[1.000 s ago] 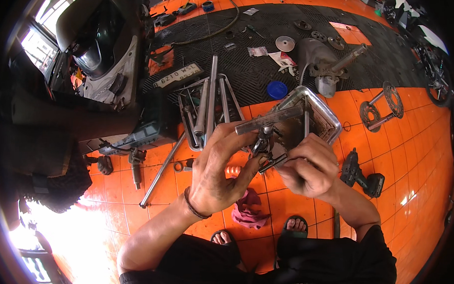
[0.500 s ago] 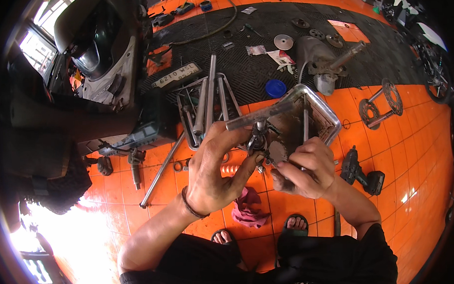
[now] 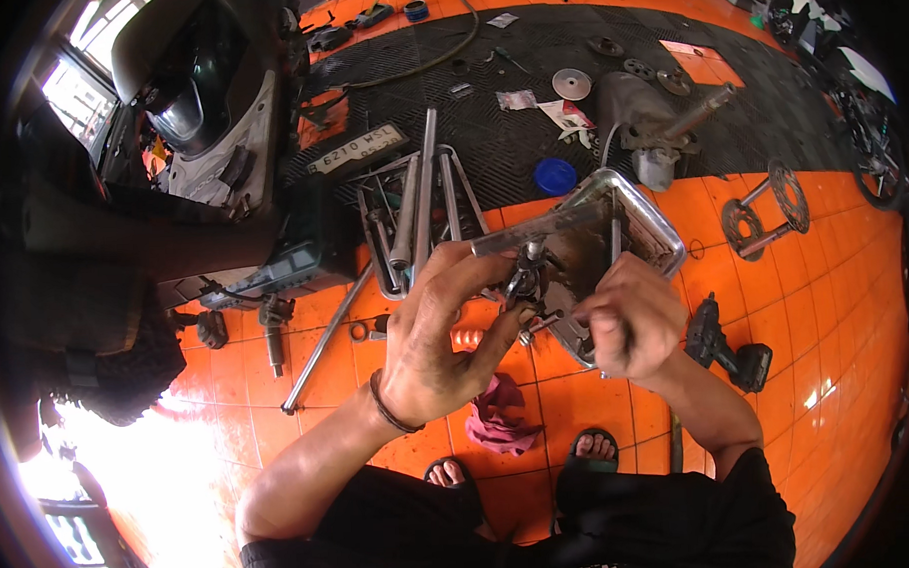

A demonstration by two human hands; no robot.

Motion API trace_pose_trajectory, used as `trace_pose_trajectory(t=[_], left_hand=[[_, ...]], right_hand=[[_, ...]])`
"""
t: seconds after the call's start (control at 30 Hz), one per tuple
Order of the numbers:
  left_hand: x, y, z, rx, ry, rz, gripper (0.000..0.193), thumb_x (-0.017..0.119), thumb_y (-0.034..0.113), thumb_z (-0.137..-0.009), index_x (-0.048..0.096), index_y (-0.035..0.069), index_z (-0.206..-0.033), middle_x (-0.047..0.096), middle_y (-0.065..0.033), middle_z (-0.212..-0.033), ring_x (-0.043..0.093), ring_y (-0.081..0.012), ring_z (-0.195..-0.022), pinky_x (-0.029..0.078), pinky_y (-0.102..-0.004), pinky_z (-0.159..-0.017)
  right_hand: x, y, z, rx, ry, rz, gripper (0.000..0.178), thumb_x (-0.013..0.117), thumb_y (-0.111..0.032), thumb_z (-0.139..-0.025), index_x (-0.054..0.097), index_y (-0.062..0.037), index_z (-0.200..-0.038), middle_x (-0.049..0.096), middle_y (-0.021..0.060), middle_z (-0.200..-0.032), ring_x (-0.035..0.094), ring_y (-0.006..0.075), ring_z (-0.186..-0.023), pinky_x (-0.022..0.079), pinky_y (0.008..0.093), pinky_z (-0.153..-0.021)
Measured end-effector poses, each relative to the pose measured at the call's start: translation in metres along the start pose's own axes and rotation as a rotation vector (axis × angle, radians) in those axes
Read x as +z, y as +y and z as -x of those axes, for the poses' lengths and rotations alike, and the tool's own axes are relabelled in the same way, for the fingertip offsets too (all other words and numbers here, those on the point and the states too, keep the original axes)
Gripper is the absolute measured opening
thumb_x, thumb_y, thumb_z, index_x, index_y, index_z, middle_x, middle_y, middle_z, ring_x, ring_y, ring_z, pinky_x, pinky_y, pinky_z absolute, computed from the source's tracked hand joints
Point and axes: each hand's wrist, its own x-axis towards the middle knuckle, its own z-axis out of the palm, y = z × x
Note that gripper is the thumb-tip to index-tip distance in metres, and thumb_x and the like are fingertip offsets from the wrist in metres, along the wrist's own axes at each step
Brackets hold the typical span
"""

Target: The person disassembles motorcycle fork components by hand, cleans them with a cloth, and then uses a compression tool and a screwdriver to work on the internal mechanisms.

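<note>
Risk: T-shaped metal part (image 3: 530, 256) might slip if fingers are greasy, dropping into the metal tray (image 3: 662, 207) | Look: scuffed grey crossbar, dark mechanism beneath | Place: mid-frame | Left hand (image 3: 432, 345): grip pinched around it | Right hand (image 3: 631, 318): curled, blurred; I can't tell its grip or contents

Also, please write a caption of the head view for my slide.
Above an orange tiled floor, the left hand holds a metal part, with the right hand curled close by.
</note>
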Motion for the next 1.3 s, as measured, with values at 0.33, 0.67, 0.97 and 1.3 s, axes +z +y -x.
trace_pose_trajectory(t=[0.33,0.67,0.97,1.3], left_hand=[[-0.002,-0.006,0.007,-0.105,-0.054,0.031,0.060,0.084,-0.007,-0.077,0.057,0.003,-0.129,0.065,-0.0181,-0.114,0.070,-0.0337,-0.103,0.060,-0.0373,-0.081],[-0.001,-0.014,0.008,-0.025,-0.048,0.108,0.063,0.083,-0.006,-0.079,0.055,0.005,-0.133,0.054,-0.0237,-0.136,0.059,-0.0363,-0.129,0.060,-0.0404,-0.094],[-0.010,-0.012,0.020,-0.275,-0.030,0.204,0.065,0.087,0.001,-0.082,0.052,-0.003,-0.137,0.060,-0.0176,-0.134,0.066,-0.0265,-0.124,0.060,-0.0335,-0.089],[-0.039,-0.008,-0.007,-0.796,-0.073,0.268,0.057,0.048,0.049,-0.109,0.064,-0.006,-0.111,0.069,-0.0089,-0.091,0.067,-0.0126,-0.081,0.054,-0.0299,-0.072]], right_hand=[[0.047,0.018,0.064,0.621,-0.205,-0.821,0.105,0.085,-0.045,-0.085,0.029,0.0056,-0.158,0.056,0.0191,-0.141,0.058,0.0288,-0.124,0.046,0.0418,-0.106],[0.051,0.003,0.032,0.637,-0.195,-0.857,0.110,0.090,-0.019,-0.082,0.019,0.0010,-0.163,0.046,0.0191,-0.153,0.056,0.0253,-0.134,0.049,0.0417,-0.111],[0.051,0.001,0.024,0.437,-0.136,-0.530,0.094,0.088,-0.018,-0.084,0.034,0.0019,-0.158,0.063,0.0193,-0.136,0.069,0.0278,-0.119,0.058,0.0381,-0.099],[0.062,-0.011,0.020,0.457,0.002,-0.951,0.086,0.080,-0.004,-0.091,0.028,0.0057,-0.159,0.051,0.0169,-0.142,0.059,0.0221,-0.131,0.049,0.0339,-0.108]])
